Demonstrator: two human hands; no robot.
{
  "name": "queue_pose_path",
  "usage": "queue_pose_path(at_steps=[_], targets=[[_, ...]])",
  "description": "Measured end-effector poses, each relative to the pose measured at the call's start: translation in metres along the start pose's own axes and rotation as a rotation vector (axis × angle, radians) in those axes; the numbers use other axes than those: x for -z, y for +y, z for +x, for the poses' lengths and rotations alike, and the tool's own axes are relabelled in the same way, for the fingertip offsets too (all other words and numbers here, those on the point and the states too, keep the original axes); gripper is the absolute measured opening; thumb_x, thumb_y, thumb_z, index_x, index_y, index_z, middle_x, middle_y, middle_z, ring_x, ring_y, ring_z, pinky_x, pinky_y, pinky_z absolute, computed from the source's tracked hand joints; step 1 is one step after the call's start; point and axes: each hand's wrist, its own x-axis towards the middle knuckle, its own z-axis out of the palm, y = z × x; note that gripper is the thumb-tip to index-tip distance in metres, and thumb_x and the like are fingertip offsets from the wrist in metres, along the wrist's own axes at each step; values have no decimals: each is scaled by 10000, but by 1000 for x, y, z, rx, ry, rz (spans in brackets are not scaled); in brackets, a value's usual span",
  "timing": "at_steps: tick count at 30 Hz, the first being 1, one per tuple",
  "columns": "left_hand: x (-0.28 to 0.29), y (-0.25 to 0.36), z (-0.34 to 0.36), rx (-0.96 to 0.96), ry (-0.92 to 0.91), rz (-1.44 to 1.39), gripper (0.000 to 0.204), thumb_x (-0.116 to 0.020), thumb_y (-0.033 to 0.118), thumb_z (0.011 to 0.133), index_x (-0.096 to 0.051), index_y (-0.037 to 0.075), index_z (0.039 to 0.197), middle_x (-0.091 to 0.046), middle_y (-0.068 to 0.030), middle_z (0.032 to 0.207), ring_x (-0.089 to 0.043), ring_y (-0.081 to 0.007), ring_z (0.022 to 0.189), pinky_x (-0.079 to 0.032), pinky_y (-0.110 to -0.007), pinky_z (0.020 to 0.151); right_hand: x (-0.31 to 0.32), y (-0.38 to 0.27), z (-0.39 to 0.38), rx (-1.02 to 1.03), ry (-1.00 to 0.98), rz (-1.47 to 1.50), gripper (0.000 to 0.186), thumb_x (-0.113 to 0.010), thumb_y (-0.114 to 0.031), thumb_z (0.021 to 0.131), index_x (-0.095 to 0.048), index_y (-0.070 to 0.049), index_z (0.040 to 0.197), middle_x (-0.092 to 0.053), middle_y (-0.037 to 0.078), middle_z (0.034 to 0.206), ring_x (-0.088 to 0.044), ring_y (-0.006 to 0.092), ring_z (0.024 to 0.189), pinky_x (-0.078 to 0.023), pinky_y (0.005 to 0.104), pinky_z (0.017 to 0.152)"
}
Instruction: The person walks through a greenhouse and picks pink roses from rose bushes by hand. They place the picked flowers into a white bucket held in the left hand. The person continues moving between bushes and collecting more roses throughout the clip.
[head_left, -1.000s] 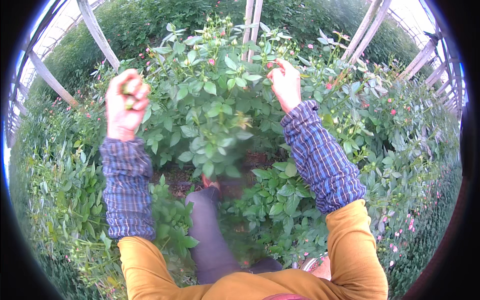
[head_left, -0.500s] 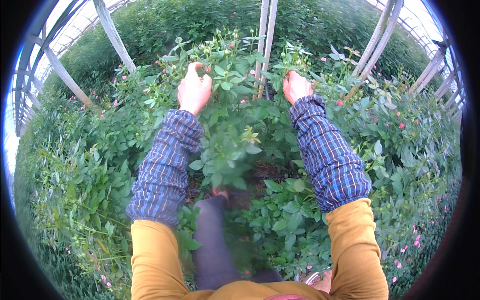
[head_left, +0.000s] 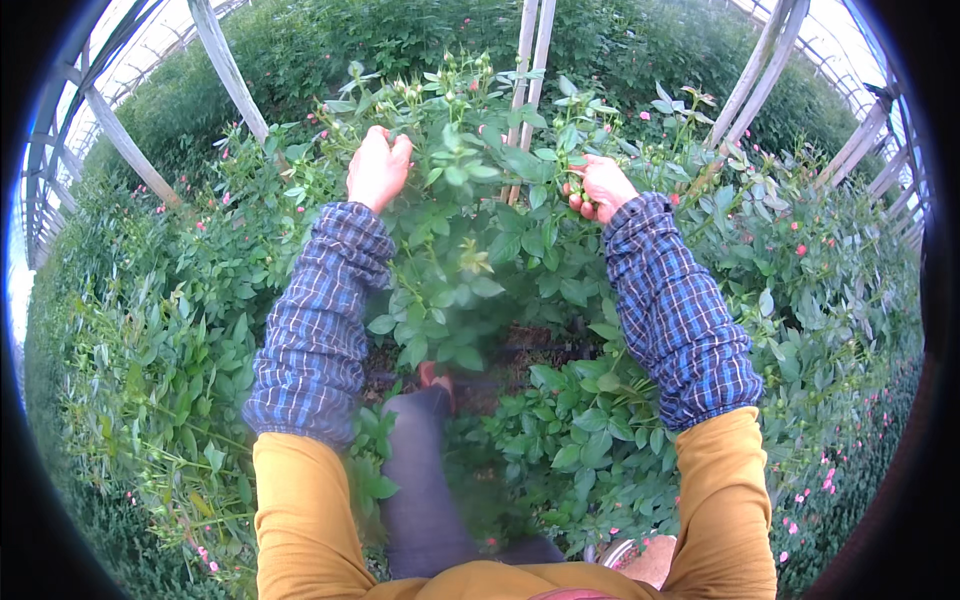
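Note:
Leafy rose bushes [head_left: 450,215] with green buds and small pink blooms stand in front of me. Among the stems on the left side, my left hand [head_left: 380,168] is raised with its fingers bent and drawn together; leaves are close by, and what lies between the fingertips is hidden. Farther right, my right hand [head_left: 604,188] is closed on a rose stem, with small green buds [head_left: 578,192] showing at its curled fingers. A cluster of upright buds [head_left: 410,92] rises just beyond my left hand. Checked blue sleeve covers are on both forearms.
Wooden posts [head_left: 530,75] rise beyond the bushes, and slanted poles [head_left: 228,68] stand at both sides. Dense foliage [head_left: 140,370] spreads left and right. My leg [head_left: 425,480] and foot are below, near dark soil [head_left: 515,365] between plants.
My right hand has moved slightly right and down, its fingers now curled round the stem with buds. The left hand has shifted a little left, its thumb and finger closer together.

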Motion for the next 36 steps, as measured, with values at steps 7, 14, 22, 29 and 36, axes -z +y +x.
queue_pose_path(at_steps=[7, 14, 22, 29, 36], targets=[[-4, -1, -8, 262, -198, -716, 320, -512, 221, 867, -481, 6, 1101, -530, -30, 618, -452, -111, 436, -324, -259, 362, -19, -37, -32, 126, -345, 551, 152, -534, -253, 915, -501, -108, 941, -565, 41, 745, -466, 89, 476, -315, 177, 308], [-8, 5, -22, 342, -226, -809, 176, -486, 230, 920, -502, 67, 985, -508, -15, 623, -450, -100, 455, -321, -244, 371, -95, -46, 15, 677, -162, -282, 410, -503, -81, 799, -529, -25, 1204, -618, 32, 787, -465, 50, 476, -339, 200, 380], [-3, -8, -32, 315, -353, -819, 208, -402, 275, 939, -467, 108, 834, -432, -16, 543, -416, -137, 405, -270, -261, 351, -137, -72, 129, 658, 471, -1193, 303, -515, -223, 839, -521, -111, 1120, -641, 204, 986, -613, 390, 950, -490, 454, 841], [14, -1, -39, 422, -416, -1308, 314, -364, 384, 940, -422, 135, 759, -367, 6, 499, -345, -141, 398, -248, -268, 360, -137, -62, 129, 739, 452, -1064, 220, -628, -178, 813, -555, -52, 978, -655, 168, 919, -642, 340, 866, -528, 416, 738], [24, 16, -62, 426, -656, -1642, 318, -398, 389, 954, -438, 134, 769, -465, 4, 663, -401, -105, 480, -275, -205, 306, -136, -41, 78, 535, -80, 427, 97, -550, -114, 856, -564, -56, 780, -509, 4, 609, -528, 150, 523, -447, 317, 441]])
